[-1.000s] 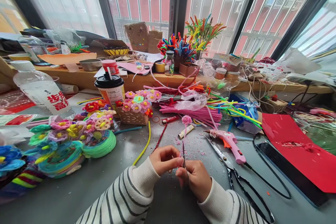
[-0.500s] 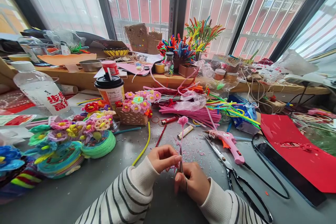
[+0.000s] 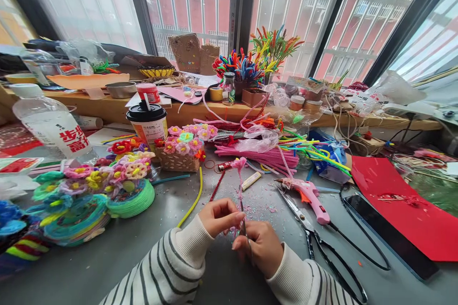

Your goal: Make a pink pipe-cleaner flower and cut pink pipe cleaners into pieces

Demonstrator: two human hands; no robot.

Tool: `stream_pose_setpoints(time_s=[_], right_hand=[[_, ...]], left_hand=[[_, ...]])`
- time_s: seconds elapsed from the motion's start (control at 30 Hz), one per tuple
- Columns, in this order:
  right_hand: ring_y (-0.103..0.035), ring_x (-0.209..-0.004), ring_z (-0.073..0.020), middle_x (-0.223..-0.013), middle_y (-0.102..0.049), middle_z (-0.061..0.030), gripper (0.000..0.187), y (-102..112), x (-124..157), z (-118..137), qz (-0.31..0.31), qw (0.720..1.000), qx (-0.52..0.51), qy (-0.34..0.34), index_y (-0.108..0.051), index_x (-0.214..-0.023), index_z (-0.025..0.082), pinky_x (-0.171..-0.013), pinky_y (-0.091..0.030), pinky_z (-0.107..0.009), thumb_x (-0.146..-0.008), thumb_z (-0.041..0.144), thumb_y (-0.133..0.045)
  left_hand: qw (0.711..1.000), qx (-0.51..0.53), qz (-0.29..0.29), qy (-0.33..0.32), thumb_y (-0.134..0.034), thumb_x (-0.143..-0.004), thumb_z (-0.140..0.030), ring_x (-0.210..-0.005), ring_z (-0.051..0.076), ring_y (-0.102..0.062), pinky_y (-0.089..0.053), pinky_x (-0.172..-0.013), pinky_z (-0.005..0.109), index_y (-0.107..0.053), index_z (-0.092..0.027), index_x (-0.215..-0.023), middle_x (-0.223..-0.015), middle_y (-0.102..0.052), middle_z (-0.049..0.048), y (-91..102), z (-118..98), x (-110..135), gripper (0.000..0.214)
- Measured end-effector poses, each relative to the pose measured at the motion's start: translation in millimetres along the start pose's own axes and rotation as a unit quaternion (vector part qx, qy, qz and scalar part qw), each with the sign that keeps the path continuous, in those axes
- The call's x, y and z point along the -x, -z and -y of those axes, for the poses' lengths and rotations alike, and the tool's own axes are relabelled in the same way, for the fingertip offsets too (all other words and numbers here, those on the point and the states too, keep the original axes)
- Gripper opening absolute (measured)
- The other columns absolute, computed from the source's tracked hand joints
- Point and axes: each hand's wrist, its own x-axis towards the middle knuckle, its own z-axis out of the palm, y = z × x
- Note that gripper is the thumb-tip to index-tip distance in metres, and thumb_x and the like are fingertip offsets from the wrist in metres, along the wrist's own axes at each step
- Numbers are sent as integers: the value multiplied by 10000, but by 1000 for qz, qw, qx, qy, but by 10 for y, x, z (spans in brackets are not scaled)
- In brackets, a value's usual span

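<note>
My left hand [image 3: 220, 218] is closed in a pinch around the thin stem of a pink pipe-cleaner flower [image 3: 238, 164], whose fluffy head points up and away from me. Close against it, my right hand [image 3: 264, 247] is wrapped around small scissors [image 3: 244, 228]. Their narrow blades run upward along the stem, between the two hands. Fingers hide most of the handles and the stem's lower end. Pink and pale fuzz and glittery bits [image 3: 263, 205] lie scattered on the grey table [image 3: 229, 281] beyond my hands.
To the right lie a pink glue gun [image 3: 313, 200], large black-handled scissors [image 3: 307, 224], a phone [image 3: 390, 233] and red card [image 3: 397, 200]. Finished flower pots [image 3: 132, 198] stand left, near a water bottle [image 3: 53, 124] and a drink cup [image 3: 146, 121]. Pink pipe cleaners [image 3: 257, 158] are heaped ahead.
The flower head has tipped and turned a little, its stem leaning more to the left. Both hands keep their grips, and the whole view has shifted slightly.
</note>
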Motion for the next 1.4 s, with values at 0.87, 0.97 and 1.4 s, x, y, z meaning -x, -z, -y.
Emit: stream_pose_setpoints(time_s=[0.87,0.97,1.4], right_hand=[[-396,-357,-99,-303,-361,4,722,-1,7,54,28,999,-13,-16,-492,-326,145,-413,-326,-229,-591,724,-153],[-396,-365,-90,-323,-415,-3,670,-4,2,32,19,999,-9,-26,-474,-318,150,-429,-334,-222,-610,698,-222],[-369,-343,-81,-288,-340,11,766,12,4,93,32,999,12,-26,-517,-335,127,-406,-319,-208,-601,720,-112]], left_hand=[[1000,1,26,4,-601,-558,-345,-332,18,-374,-259,-348,156,-508,-111,-530,-447,-527,-16,28,3,-2,254],[1000,-1,20,4,-600,-557,-352,-334,15,-372,-262,-350,154,-508,-107,-533,-460,-535,-14,22,-4,4,263],[999,18,38,-13,-577,-593,-330,-351,23,-386,-264,-347,157,-534,-112,-561,-490,-556,-1,24,-6,10,224]])
